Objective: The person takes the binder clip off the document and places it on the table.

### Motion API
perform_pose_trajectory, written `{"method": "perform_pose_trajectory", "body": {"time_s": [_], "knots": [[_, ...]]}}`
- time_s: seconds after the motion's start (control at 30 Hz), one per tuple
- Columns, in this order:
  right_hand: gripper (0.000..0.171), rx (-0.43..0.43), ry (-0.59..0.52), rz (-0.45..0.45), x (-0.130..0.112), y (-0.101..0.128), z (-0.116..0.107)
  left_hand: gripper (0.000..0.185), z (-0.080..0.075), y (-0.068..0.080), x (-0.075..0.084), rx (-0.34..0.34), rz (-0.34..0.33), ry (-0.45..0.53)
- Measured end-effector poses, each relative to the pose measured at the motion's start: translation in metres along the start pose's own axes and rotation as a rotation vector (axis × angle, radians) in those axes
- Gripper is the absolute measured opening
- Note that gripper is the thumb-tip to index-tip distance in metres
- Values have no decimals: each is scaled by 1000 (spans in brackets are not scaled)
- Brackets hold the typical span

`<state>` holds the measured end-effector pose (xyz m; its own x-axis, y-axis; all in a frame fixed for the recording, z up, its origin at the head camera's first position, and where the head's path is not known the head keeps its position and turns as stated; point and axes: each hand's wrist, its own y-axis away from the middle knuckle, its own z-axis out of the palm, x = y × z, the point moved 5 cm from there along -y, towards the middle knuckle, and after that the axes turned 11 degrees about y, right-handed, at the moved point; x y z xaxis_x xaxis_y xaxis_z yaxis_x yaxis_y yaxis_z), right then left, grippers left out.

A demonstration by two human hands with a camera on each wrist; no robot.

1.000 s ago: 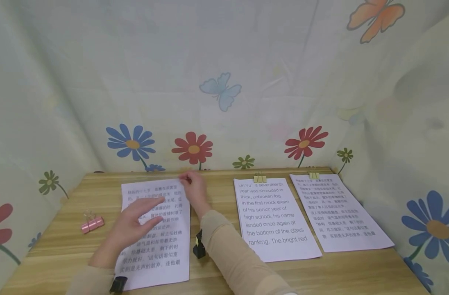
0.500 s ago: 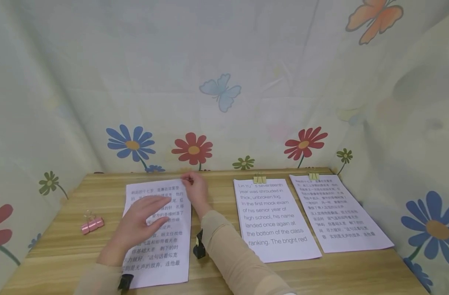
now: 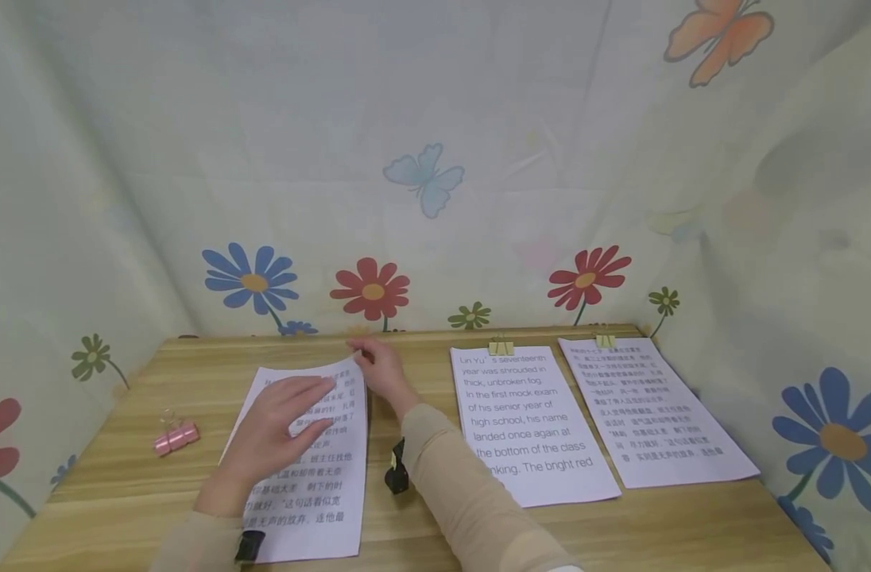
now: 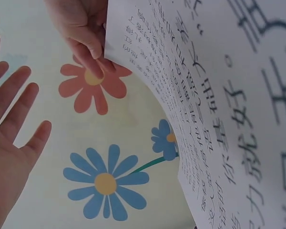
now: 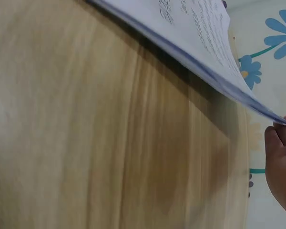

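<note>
A stack of white paper sheets printed with black Chinese characters (image 3: 307, 492) lies on the wood-grained surface (image 3: 407, 524), toward seven o'clock in the head view. The right hand (image 3: 381, 369), in a beige sleeve (image 3: 471, 500), pinches this stack at its one o'clock corner and holds that corner raised; the right wrist view shows layered edges bending up toward the fingers, with a shadow on the surface beneath. The left hand (image 3: 278, 429) is over the stack's ten o'clock side, its fingers extended and thumb apart, grasping nothing; the left wrist view shows a gap between it and the paper. Near the stack, at nine o'clock from it, rests a shiny pink metal binder clip (image 3: 176, 438) with wire handles. At three o'clock from the stack is a second white paper stack printed in English (image 3: 532, 429), a yellowish metal binder clip (image 3: 501, 348) on its twelve o'clock edge; the right sleeve covers its seven o'clock corner. Farther toward three o'clock sits a third white paper stack with Chinese print (image 3: 653, 413), lying slanted, another yellowish clip (image 3: 605, 341) at its top edge. Pale fabric (image 3: 335, 159) with flowers and butterflies stands behind.
</note>
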<state>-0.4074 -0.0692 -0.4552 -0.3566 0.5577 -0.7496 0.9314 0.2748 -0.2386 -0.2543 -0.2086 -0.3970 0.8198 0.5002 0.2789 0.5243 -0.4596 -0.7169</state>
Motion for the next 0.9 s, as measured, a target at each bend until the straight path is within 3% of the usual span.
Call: {"method": "perform_pose_trajectory", "body": {"time_s": [0.13,0.27,0.47,0.6,0.73,0.9], "knots": [[38,-90,-6,-45,4,-1,-2,53,5,-2,2,-6,18,2],[43,-141,-16,-21,10,2,-11,51,9,-2,0,-54,-8,-27],[44,-87,-105,49,22,8,-37,60,16,3,-5,-138,-29,-89],[45,-51,-150,75,29,13,-54,66,24,9,-9,-241,-75,-120],[44,-48,-151,7,32,19,-67,71,32,13,-10,-333,-116,-132],[46,-68,-105,-53,30,25,-81,77,37,16,-10,-391,-179,-122]]}}
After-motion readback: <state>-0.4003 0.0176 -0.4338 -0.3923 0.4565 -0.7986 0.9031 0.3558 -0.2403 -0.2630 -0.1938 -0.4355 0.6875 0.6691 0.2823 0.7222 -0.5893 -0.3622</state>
